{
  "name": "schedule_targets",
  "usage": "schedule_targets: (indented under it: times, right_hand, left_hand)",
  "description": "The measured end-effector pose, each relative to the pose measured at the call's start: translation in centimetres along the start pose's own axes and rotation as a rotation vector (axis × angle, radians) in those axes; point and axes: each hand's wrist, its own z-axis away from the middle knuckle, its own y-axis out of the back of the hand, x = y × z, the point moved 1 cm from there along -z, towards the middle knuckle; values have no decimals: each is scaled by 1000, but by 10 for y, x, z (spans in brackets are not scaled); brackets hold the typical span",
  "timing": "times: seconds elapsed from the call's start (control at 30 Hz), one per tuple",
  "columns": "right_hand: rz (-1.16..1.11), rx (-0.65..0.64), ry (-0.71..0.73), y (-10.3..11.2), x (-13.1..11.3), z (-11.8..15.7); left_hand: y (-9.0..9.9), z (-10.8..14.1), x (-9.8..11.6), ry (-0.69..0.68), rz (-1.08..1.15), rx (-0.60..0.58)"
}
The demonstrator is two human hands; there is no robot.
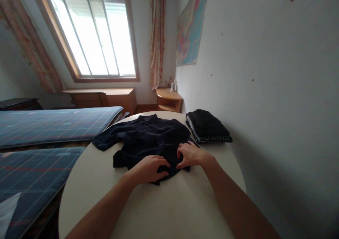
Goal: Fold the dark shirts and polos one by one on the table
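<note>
Left hand: the left hand (150, 168) is half curled, with a narrow gap between thumb and fingers; the fingertips touch the shirt's hem.
Right hand: the right hand (192, 154) is curved, thumb and fingers moderately apart, on the shirt's right side.
Grip: I cannot tell if any cloth is pinched.
Dark shirt: the shirt (149, 138) lies on the round worktop (169, 210), collar towards the far edge, one sleeve at the left edge.
Folded clothes: the stack (209, 125) is at the far right edge.

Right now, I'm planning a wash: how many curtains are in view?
2: the left curtain hangs left of the window, the right curtain right of it. Neither is hidden by anything large.
</note>
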Motion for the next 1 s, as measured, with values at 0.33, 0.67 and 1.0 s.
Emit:
schedule_targets:
  times: [0.33, 0.67, 1.0]
  right_hand:
    - [7, -14, -25, 8, -9, 7]
    - [-42, -46, -5, 9, -11, 8]
    - [-400, 479, 57, 14, -15, 3]
  left_hand:
    - [-6, -5, 10, 49, -107, 32]
    - [-11, -8, 13, -63, -24, -23]
    - [-14, -8, 28, -165, 5, -43]
